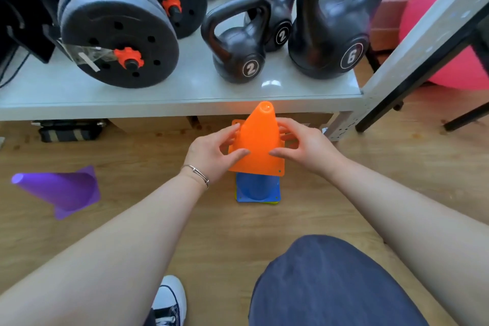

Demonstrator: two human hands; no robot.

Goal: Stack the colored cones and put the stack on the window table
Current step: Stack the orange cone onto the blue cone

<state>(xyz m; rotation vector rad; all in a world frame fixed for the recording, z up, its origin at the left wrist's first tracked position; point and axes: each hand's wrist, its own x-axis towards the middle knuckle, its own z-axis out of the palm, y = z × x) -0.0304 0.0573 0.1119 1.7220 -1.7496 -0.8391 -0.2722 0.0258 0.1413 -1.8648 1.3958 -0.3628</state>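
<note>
Nearest the person, a knee in dark blue cloth (336, 283) and a black-and-white canvas shoe (169, 302) rest on the light wooden plank floor (185, 219). Both bare forearms reach forward over open floor.

The left hand (211, 152), with a thin silver bracelet (197, 173) at the wrist, and the right hand (304, 147) hold an orange plastic cone (258, 140) upright, tip away from the floor. The fingers of each hand are spread and pressed on the cone's sides and square base, thumbs on the near face. The cone is lifted above a blue plastic cone (258, 188), which stands on the floor with yellow and green base edges showing beneath it; whether the orange base touches the blue tip cannot be told.

To the left, well apart, a purple plastic cone (60, 189) lies on its side, tip pointing left, with clear floor all round it.

Just beyond the hands runs the front edge of a low white metal shelf (158, 98), its corner post at right. On it stand two black kettlebells marked 2 (238, 53), a larger black kettlebell marked 6 (330, 32), and black dumbbell plates with orange collars (116, 37). A dark striped bundle (68, 131) lies under the shelf. A pink exercise ball (455, 61) sits far right.
</note>
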